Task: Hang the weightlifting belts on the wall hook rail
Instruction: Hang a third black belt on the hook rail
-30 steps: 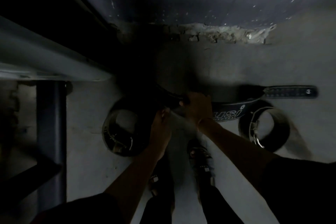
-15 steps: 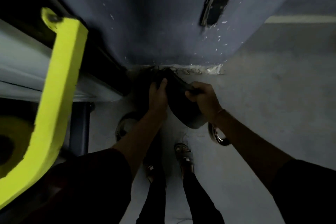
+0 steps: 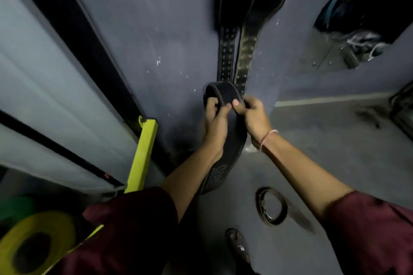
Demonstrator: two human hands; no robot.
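I hold a black weightlifting belt [image 3: 225, 94] up in front of the grey wall. Its top is folded over and its lettered end hangs down between my forearms. My left hand [image 3: 215, 118] and my right hand [image 3: 252, 116] both grip it near the fold, thumbs on top. Two more black belts [image 3: 239, 18] hang on the wall just above, their studded ends reaching down to my hands. The hook rail is out of view. A coiled belt [image 3: 271, 206] lies on the floor at lower right.
A yellow-green frame bar [image 3: 143, 154] and a yellow weight plate [image 3: 35, 245] stand at left, beside pale panels with black strips. A mirror or opening [image 3: 357, 20] shows at upper right. My foot [image 3: 238, 245] is on the grey floor below.
I have risen from the floor and lifted the belt from floor level up to the wall, below the hanging belts. The view has tilted upward.
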